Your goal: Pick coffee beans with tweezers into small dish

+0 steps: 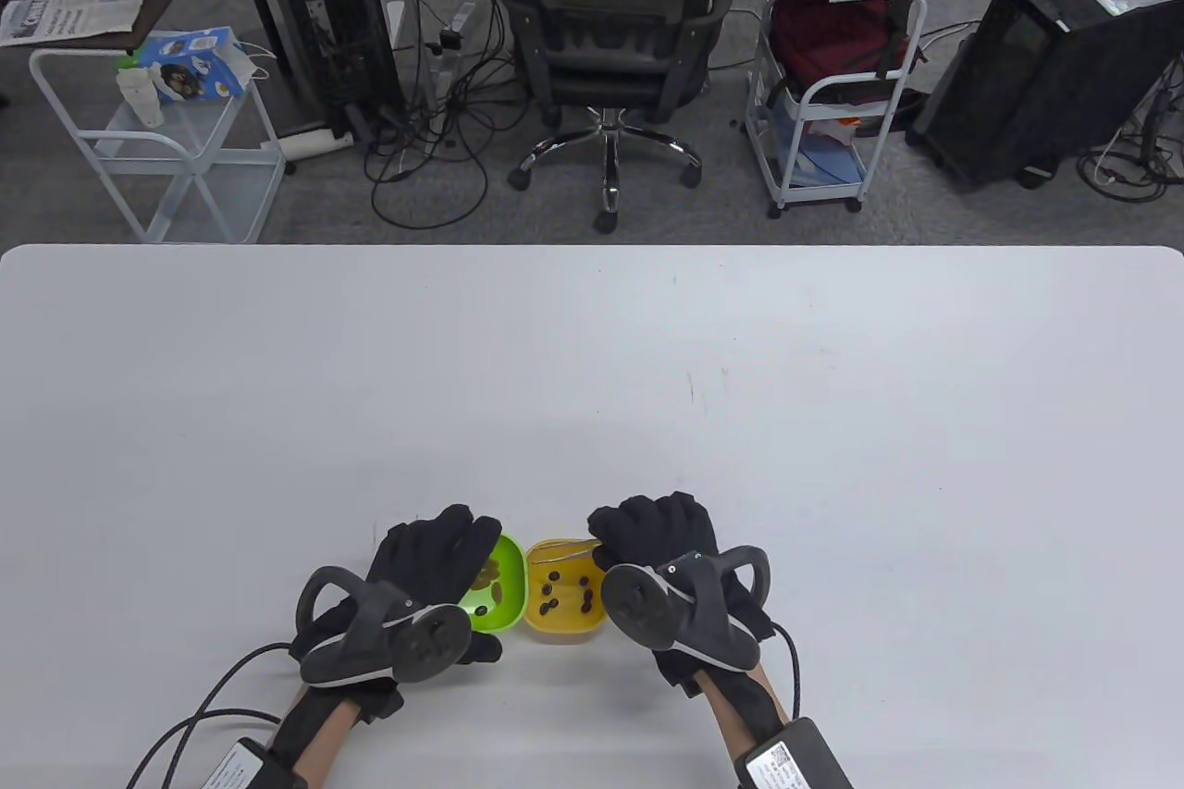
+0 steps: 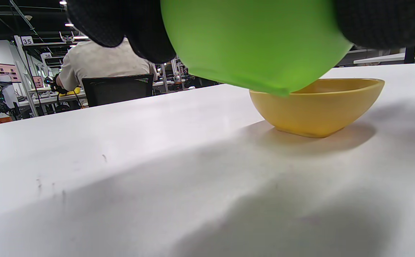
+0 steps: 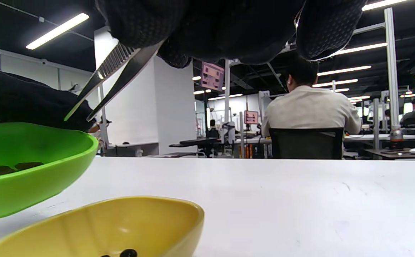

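My left hand grips a green dish and holds it lifted and tilted, its edge over the rim of a yellow dish. The green dish holds several coffee beans. The yellow dish stands on the table with several beans in it. My right hand holds metal tweezers. Their tips are apart and empty, just above the green dish's far rim. In the left wrist view the green dish fills the top, with the yellow dish behind it.
The white table stretches far ahead and to both sides of the dishes. An office chair, two wire carts and computer towers stand on the floor beyond the far edge.
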### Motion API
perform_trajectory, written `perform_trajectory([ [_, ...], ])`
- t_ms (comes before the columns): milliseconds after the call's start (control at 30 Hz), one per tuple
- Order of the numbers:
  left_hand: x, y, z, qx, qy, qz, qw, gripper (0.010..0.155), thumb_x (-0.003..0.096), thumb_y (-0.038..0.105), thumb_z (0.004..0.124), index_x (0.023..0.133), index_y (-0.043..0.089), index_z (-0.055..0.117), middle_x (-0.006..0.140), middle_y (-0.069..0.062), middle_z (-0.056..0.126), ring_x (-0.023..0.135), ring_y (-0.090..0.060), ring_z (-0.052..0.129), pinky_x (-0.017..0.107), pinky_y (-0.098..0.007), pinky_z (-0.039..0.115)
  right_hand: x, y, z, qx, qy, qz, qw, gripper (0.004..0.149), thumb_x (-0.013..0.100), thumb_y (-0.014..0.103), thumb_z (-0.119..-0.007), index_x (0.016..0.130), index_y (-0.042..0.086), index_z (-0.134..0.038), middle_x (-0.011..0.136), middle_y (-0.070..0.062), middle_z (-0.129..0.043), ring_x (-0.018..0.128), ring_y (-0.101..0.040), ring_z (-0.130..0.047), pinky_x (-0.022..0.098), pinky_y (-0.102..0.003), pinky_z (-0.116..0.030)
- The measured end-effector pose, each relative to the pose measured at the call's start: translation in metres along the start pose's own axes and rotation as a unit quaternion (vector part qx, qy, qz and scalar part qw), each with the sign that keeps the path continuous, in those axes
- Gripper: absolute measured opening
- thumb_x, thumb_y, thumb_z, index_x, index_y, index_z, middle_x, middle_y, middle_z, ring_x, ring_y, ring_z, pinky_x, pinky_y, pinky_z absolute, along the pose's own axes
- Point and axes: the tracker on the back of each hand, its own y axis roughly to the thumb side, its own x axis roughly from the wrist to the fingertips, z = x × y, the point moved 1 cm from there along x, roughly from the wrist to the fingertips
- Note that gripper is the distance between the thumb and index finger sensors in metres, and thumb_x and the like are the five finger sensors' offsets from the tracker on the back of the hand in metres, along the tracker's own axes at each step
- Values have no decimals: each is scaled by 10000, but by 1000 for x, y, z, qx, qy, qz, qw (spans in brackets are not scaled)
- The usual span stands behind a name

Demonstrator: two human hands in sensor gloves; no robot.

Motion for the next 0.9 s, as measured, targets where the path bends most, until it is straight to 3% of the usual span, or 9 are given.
perform_trajectory([
  [467,0,-1,0,-1,1,-1,1000,1099,337,715,734,1197,86,467,1229,-277,594,995,-470,825,749,-670,687,-1,37,-24,-14,31,72,997,434,462,355,-688,881,246,-732,726,30,-837,555,-212,-897,717,-603,-675],
  [900,0,0,0,0,0,0,1000,1098,336,714,734,1197,86,468,1229,-272,596,994,-470,824,749,-670,688,1,46,-33,-27,43,86,995,436,459,357,-696,881,252,-730,728,35,-840,561,-209,-901,718,-600,-676],
])
